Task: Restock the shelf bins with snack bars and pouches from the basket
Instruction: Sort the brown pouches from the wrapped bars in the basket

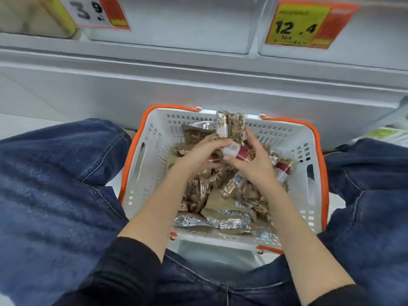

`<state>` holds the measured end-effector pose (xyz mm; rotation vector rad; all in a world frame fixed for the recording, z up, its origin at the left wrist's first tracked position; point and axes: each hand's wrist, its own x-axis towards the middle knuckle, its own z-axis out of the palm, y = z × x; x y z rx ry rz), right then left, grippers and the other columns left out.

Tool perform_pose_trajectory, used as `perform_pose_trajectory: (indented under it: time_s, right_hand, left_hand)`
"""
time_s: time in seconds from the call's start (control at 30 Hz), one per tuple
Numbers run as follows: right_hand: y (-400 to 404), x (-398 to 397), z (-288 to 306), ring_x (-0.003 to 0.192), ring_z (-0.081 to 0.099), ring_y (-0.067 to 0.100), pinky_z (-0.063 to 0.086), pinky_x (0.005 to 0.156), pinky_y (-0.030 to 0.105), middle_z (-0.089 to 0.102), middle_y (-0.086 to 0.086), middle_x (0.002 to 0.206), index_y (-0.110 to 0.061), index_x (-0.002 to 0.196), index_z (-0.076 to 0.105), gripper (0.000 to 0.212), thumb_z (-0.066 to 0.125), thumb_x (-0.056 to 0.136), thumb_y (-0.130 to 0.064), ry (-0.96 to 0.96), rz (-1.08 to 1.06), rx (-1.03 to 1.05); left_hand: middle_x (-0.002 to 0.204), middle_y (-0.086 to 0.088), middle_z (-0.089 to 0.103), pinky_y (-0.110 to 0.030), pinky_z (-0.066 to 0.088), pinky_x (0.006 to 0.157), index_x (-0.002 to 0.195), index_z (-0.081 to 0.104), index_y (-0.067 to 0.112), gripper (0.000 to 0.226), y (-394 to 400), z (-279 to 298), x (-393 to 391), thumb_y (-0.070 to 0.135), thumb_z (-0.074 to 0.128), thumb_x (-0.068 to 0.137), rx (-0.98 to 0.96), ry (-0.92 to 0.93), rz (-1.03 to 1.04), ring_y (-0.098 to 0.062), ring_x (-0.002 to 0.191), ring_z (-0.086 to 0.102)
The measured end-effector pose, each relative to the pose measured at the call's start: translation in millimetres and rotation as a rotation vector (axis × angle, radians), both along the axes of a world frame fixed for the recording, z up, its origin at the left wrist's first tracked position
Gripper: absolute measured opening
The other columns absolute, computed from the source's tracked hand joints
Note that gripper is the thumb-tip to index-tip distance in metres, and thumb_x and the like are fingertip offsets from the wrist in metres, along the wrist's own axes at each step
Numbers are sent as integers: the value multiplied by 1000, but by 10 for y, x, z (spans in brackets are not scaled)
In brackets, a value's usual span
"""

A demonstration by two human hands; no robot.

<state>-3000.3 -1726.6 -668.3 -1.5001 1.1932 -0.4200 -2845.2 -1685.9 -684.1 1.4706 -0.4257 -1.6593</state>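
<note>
One head-worn camera looks steeply down, close over the basket (152, 138), edges somewhat blurred.

You face a pale grey shelf unit (198, 85) whose flat front panel drops to a white floor (19, 124). Two orange-and-yellow price tags (309, 24) hang on the clear fronts above, under even, shadowless light.

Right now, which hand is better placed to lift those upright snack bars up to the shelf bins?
Right hand, probably: its fingers already curl round the upright snack bars. The left hand only supports them from the side above the basket.
</note>
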Motion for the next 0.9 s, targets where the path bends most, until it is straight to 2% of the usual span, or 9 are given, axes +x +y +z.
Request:
perform_pose_trajectory:
  time_s: [0.1, 0.2, 0.33, 0.47, 0.57, 0.63, 0.7, 0.8, 0.9]
  right_hand:
    - [-152, -410, -5, 127, 43, 11, 39, 101, 27, 42, -7, 143, -37, 144, 37, 84, 81, 73, -29, 43, -151, -108]
    - [-95, -652, -266, 141, 26, 28, 28, 112, 38, 27, 10, 154, -26, 145, 39, 70, 72, 83, -28, 433, -197, -336]
    - [87, -758, -559, 145, -10, 39, 8, 116, 53, -8, 7, 161, -37, 152, -3, 86, 57, 91, -23, 750, -22, -203]
    - [8, -658, -423, 142, -22, 40, 1, 114, 60, -23, 5, 158, -34, 150, -15, 94, 57, 88, -30, 902, 12, -103]
    - [8, -404, -324, 141, -26, 38, -11, 109, 61, -27, 7, 157, -31, 150, -17, 102, 61, 83, -30, 925, 27, -241]
    - [79, -162, -302, 144, -22, 30, -11, 114, 52, -20, 6, 158, -26, 152, -7, 98, 60, 81, -15, 787, 86, -469]
    - [194, 87, -346, 147, -12, 22, 3, 120, 45, -9, 3, 160, -24, 153, 7, 89, 55, 82, -2, 592, 228, -606]
    - [401, 395, -535, 133, 42, 21, 48, 97, 34, 3, -2, 161, -30, 152, 14, 81, 56, 87, -5, 381, 557, -427]
    - [531, 604, -834, 119, 54, 26, 50, 94, 39, 13, 4, 160, -39, 150, 7, 91, 68, 85, -21, 362, 702, -110]
  left_hand:
    - [123, 7, 61, -29, 53, 83, 129, 51, 23, 50, -277, 115, -467, 44, 64, 85, -36, -146, -144, -14, 103, 62]
    - [131, -2, 54, -31, 44, 91, 144, 29, 19, 66, -330, -82, -805, 34, 63, 89, -97, -504, -320, -20, 113, 54]
    - [136, -12, 51, -40, 37, 105, 147, 28, 16, 60, -156, -467, -859, 21, 56, 93, -101, -775, -678, -30, 123, 48]
    - [150, -9, 34, -38, 27, 114, 148, 29, 16, 59, 138, -583, -428, 11, 53, 94, -58, -829, -527, -27, 138, 32]
    - [129, -14, 54, -40, 46, 93, 136, 44, 8, 54, 502, -795, 139, 11, 61, 84, 159, -975, -317, -34, 116, 53]
    - [114, -13, 61, -36, 49, 80, 127, 49, 7, 54, 765, -898, 430, 14, 68, 77, 327, -1010, -243, -33, 104, 59]
    - [118, -16, 58, -40, 48, 87, 130, 45, 4, 66, 956, -946, 547, 15, 77, 73, 446, -973, -225, -34, 108, 57]
    - [125, -14, 57, -38, 43, 97, 133, 43, 9, 82, 1083, -1012, 553, 22, 86, 65, 428, -830, -235, -30, 114, 53]
    - [131, 0, 50, -29, 35, 102, 142, 31, 14, 97, 1080, -1078, 543, 27, 87, 64, 426, -564, -294, -18, 120, 46]
